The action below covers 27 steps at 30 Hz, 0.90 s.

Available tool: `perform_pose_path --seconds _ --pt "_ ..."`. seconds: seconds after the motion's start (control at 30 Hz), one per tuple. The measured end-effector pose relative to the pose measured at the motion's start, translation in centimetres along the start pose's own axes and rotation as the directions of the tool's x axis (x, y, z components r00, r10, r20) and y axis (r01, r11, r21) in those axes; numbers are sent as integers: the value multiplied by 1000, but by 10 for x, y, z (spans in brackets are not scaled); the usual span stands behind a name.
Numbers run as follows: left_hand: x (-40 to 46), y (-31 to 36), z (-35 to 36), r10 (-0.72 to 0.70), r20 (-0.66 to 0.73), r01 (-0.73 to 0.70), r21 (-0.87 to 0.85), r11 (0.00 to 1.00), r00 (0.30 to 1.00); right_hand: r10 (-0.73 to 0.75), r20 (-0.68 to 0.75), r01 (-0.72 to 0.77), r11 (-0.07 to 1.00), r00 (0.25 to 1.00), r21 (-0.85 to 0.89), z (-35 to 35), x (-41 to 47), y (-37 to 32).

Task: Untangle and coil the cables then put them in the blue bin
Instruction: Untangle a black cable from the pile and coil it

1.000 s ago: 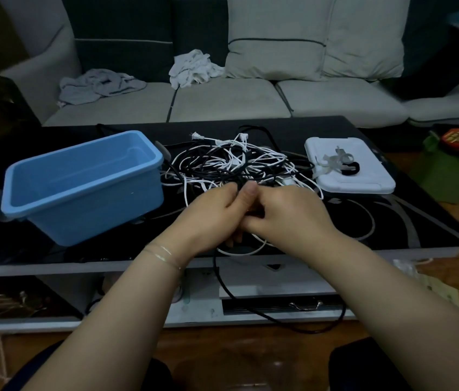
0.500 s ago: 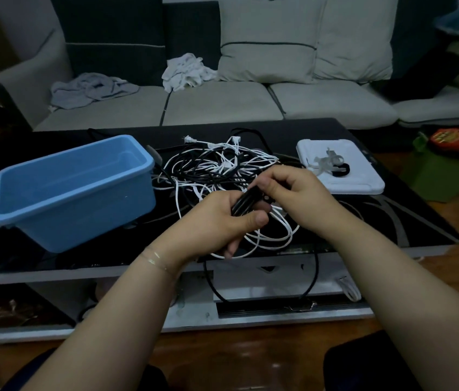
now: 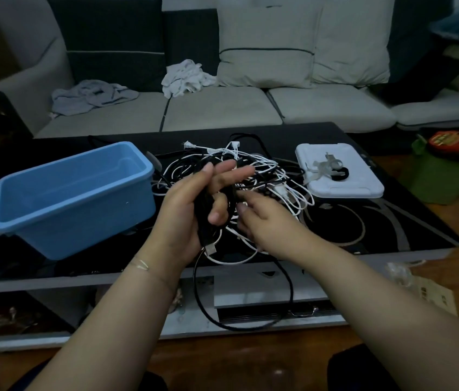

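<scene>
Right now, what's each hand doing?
Left hand: holds the black cable bundle.
Right hand: beside the bundle; grip cannot be told.
</scene>
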<state>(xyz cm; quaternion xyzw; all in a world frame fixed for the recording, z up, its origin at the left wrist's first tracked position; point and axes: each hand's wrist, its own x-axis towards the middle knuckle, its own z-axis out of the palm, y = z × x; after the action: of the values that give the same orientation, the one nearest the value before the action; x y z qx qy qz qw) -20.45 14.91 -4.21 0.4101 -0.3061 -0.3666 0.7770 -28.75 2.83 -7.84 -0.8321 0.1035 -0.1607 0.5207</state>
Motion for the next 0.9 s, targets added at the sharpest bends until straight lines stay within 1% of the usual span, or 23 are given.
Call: perform_pose_path --seconds 0.07,0.13,0.2,0.3,0.37,0.43,0.47,0.53,0.6,0.73,0.83,0.9 --pt "0 0 -1 10 -52 -10 10 1000 999 50 61 -52 998 997 39 6 -4 -6" --pt "0 -1 1 18 -76 -17 14 1000 997 84 124 -101 986 989 135 9 -7 -13" --pt "-1 -2 1 58 -96 -56 26 998 994 106 177 -141 969 979 201 7 -9 -19" --pt "1 -1 -2 150 -168 -135 96 986 974 144 254 -193 965 956 180 5 -14 -24" --pt "2 -1 -5 190 -206 -160 154 975 960 155 293 -183 980 943 72 6 -18 -26" --pt "3 -1 -7 222 -222 -165 248 955 949 126 296 -97 989 947 -110 7 -21 -26" --pt "4 -1 -8 242 -221 -161 328 931 945 99 282 -40 978 954 -207 7 -21 -26" --pt "3 -3 -6 297 -198 -162 507 847 934 70 262 31 930 963 -365 5 -21 -26" --pt "2 -7 -3 325 -147 -184 583 791 934 79 253 53 879 964 -474 3 -21 -26" --pt "0 -8 4 260 -87 -144 648 748 962 50 229 102 791 972 -604 0 -22 -27" --pt "0 -10 0 236 -110 -99 682 724 966 4 181 116 751 984 -650 -2 -24 -28" --pt "0 -13 -2 220 -122 -73 701 709 968 -24 166 135 704 986 -697 -3 -24 -29"
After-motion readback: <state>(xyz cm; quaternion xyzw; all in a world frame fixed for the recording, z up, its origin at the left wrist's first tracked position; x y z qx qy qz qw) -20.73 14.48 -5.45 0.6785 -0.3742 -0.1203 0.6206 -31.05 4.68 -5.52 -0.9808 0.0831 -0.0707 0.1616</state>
